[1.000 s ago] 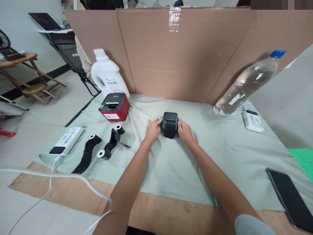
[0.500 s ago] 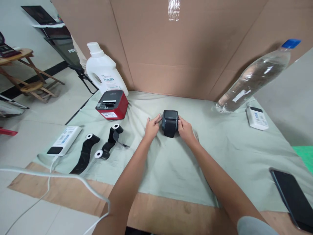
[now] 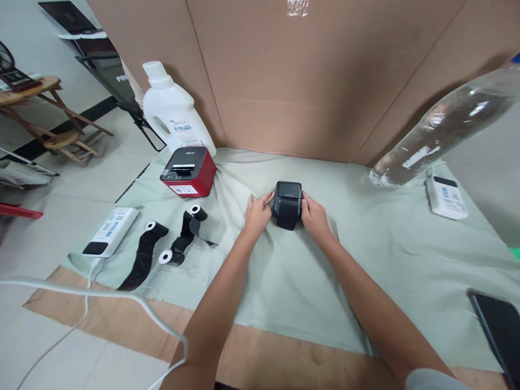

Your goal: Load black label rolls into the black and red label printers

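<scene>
A small black label printer (image 3: 287,204) sits in the middle of a pale green cloth (image 3: 284,271). My left hand (image 3: 257,213) grips its left side with the fingers curled against it. My right hand (image 3: 313,217) holds the right side in the same way. Both forearms reach in from the bottom of the view. To the left lie two black ribbon rolls on white cores (image 3: 179,238), partly unwound.
A red and black printer (image 3: 188,171) and a white detergent jug (image 3: 170,111) stand at the back left. A clear water bottle (image 3: 442,130) leans at the right, near a white device (image 3: 446,197). A white power bank (image 3: 109,232), a white cable (image 3: 97,295), a dark phone (image 3: 499,325) and a cardboard wall (image 3: 304,76) surround the cloth.
The view has shifted a little closer and to the left, so the bottle and phone slid toward the right edge. Both hands stay on the black printer in the same hold.
</scene>
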### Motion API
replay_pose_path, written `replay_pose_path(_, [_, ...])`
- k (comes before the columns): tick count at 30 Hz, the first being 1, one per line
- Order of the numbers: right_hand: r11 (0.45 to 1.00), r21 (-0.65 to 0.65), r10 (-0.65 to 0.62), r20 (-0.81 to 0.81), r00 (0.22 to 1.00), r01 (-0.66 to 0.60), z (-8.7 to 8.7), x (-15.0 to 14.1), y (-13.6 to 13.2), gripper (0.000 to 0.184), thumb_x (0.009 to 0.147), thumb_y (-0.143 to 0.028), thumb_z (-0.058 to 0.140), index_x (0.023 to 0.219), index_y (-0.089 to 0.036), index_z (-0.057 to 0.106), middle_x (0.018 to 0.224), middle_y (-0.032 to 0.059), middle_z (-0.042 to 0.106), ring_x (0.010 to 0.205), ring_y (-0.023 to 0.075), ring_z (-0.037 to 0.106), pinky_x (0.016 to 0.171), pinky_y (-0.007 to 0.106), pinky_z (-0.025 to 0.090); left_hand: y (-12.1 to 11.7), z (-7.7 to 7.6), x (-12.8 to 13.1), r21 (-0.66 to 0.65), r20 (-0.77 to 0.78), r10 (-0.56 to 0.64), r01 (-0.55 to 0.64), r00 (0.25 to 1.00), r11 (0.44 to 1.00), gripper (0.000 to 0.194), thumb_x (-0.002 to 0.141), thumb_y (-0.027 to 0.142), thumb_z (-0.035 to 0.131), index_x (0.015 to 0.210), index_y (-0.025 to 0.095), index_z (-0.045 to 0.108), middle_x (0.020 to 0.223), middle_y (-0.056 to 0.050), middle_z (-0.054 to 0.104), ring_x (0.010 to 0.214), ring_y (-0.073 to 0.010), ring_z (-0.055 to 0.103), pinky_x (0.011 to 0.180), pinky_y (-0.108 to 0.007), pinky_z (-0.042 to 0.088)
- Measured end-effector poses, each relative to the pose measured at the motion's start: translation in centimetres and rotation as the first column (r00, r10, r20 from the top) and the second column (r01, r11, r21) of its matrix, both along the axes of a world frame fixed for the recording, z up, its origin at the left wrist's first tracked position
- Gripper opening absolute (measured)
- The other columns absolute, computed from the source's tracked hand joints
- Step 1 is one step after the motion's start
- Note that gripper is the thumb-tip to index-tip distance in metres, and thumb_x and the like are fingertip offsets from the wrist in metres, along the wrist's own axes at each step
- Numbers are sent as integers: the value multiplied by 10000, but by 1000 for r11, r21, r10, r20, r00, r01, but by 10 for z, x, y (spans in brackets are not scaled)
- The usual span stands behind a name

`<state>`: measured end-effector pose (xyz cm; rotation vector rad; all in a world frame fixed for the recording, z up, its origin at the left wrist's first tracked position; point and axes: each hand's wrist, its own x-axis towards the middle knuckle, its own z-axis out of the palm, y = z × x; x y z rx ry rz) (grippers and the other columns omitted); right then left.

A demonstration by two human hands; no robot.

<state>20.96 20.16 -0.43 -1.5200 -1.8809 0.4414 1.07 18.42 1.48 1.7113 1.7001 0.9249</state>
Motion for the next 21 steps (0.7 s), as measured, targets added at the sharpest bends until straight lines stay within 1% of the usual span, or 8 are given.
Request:
replay_pose_path(3, [1000,-6,-5,-13,1000,5,-1,-1,0,575,1033,-380,271,1437,-170,621,1346,142,703,1244,311,658,1083,490,493,1,-1,0,39,-45,17,-15,999,999,588,859,-7,431,1336,248,662,1345,-2,703,1293,-175,647,1334,-453,71])
replay_pose_path(5, [1000,-10,-5,-27,1000,4,-1,0,0,569,1033,-385,275,1436,-186,624,1346,129,705,1247,304,655,1085,489,492,3,-3,-2,41,-16,14,-14,1000,999,582,854,-9,427,1315,249,671,1335,3,709,1290,-174,649,1333,-467,84])
replay_pose_path(7, [1000,-11,-8,-47,999,8,-1,0,0,559,1028,-390,290,1422,-197,637,1340,122,709,1236,299,659,1085,490,492,6,-7,-4,36,65,9,-11,998,999,579,854,-7,421,1312,241,675,1318,-3,720,1316,-173,629,1329,-480,108])
replay_pose_path(10, [1000,19,-14,-111,994,17,0,1,-1,536,1010,-386,330,1381,-191,664,1329,124,715,1218,290,664,1089,490,488,11,-14,-7,34,218,16,-23,976,999,597,864,18,438,1379,241,641,1321,-14,723,1342,-180,609,1322,-477,165])
replay_pose_path(12, [998,59,0,-169,986,10,2,1,-1,510,994,-388,375,1342,-184,687,1325,130,714,1222,279,658,1095,481,483,14,-18,-7,32,300,25,-37,954,999,599,889,62,463,1443,251,593,1329,-19,723,1338,-193,613,1310,-474,213])
replay_pose_path(14, [996,92,17,-224,974,4,3,2,-1,483,976,-399,425,1301,-183,710,1312,139,713,1212,272,656,1073,468,498,15,-21,-7,36,349,26,-41,937,999,559,935,137,487,1478,251,555,1329,-32,724,1336,-204,614,1298,-474,245])
replay_pose_path(17, [995,100,18,-285,958,11,4,4,0,461,948,-432,494,1248,-181,738,1275,154,713,1139,269,674,976,446,546,15,-20,-5,53,346,17,-38,938,998,498,985,260,521,1483,252,534,1351,-52,714,1357,-211,596,1291,-467,249])
replay_pose_path(21, [996,84,5,-308,951,22,8,7,10,460,925,-484,548,1182,-175,773,1259,158,715,1053,261,689,881,410,568,9,-16,-2,80,242,-6,-14,970,997,497,985,331,567,1475,266,516,1420,-63,669,1399,-210,557,1305,-493,163])
